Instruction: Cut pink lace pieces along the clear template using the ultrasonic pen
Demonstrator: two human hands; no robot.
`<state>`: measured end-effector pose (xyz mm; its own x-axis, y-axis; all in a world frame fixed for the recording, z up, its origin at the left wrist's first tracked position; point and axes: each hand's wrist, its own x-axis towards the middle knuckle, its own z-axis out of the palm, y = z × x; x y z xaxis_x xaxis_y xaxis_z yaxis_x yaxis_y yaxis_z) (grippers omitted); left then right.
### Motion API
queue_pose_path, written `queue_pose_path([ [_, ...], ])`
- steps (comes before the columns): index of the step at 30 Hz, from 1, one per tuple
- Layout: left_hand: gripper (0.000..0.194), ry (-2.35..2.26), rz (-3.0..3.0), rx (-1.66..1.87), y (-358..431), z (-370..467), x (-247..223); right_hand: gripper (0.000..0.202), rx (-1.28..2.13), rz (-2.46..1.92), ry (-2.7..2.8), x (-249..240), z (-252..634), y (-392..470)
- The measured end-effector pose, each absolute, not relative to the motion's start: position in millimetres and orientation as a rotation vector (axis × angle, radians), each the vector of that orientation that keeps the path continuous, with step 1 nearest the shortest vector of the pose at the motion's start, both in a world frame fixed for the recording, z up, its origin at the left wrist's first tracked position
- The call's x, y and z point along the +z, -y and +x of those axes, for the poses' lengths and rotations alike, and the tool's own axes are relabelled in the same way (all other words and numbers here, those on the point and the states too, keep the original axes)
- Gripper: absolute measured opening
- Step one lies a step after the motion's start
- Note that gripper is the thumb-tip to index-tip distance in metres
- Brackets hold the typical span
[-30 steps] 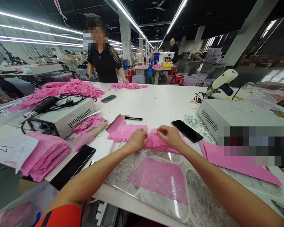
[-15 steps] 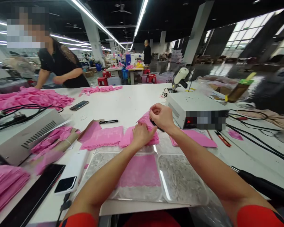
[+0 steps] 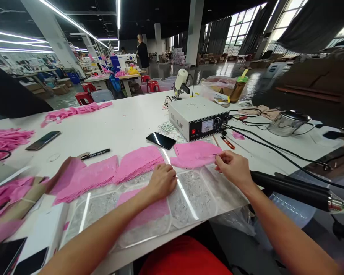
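My right hand (image 3: pixel 232 166) pinches the right-hand edge of a thin pink fabric piece (image 3: pixel 192 162), which lies partly over a flat pink stack (image 3: pixel 196 149). My left hand (image 3: pixel 163 181) is closed, its fingers curled down at the near left corner of that piece; whether something is between them is hidden. Under my left forearm, another pink fabric piece (image 3: pixel 149 212) lies on the clear plastic template (image 3: pixel 189 196). Behind my left hand is a fanned stack of pink fabric pieces (image 3: pixel 140 160), with a second pink stack (image 3: pixel 88 175) beside it.
A grey control box (image 3: pixel 199 114) stands beyond the right stack, with a black phone (image 3: pixel 161 140) and red-handled snips (image 3: pixel 227 142) near it. A black-handled tool (image 3: pixel 292 187) juts in at right. A marker (image 3: pixel 95 154) and another phone (image 3: pixel 43 140) lie left. A glass jug (image 3: pixel 288 124) stands right.
The view has swung right. My right hand has moved from the middle stack to the right-hand stack, carrying a pink piece. My left hand has drawn back off the middle stack.
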<state>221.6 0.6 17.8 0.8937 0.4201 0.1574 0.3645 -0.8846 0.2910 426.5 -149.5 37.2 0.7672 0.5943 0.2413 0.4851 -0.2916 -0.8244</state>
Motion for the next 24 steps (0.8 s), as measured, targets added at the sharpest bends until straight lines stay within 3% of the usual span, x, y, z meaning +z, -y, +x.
queue_pose_path([
  [5, 0.025, -0.640, 2.787, 0.340, -1, 248, 5, 0.024, 0.119, -1.891, 0.804, 41, 423, 152],
  [8, 0.015, -0.723, 2.756, 0.352, -17, 260, 9, 0.025, 0.125, -1.823, 0.801, 47, 418, 148],
  [16, 0.015, -0.574, 2.677, 0.217, -52, 243, 63, 0.030, 0.266, -1.631, 0.681, 62, 415, 163],
  [18, 0.014, -0.537, 2.672, 0.208, -48, 243, 60, 0.029, 0.316, -1.628, 0.678, 63, 415, 163],
  [20, 0.028, -0.515, 2.676, 0.199, -37, 248, 47, 0.029, 0.330, -1.641, 0.678, 62, 415, 161],
  [24, 0.008, -0.549, 2.673, 0.221, -21, 261, 23, 0.028, 0.322, -1.652, 0.670, 63, 415, 162],
])
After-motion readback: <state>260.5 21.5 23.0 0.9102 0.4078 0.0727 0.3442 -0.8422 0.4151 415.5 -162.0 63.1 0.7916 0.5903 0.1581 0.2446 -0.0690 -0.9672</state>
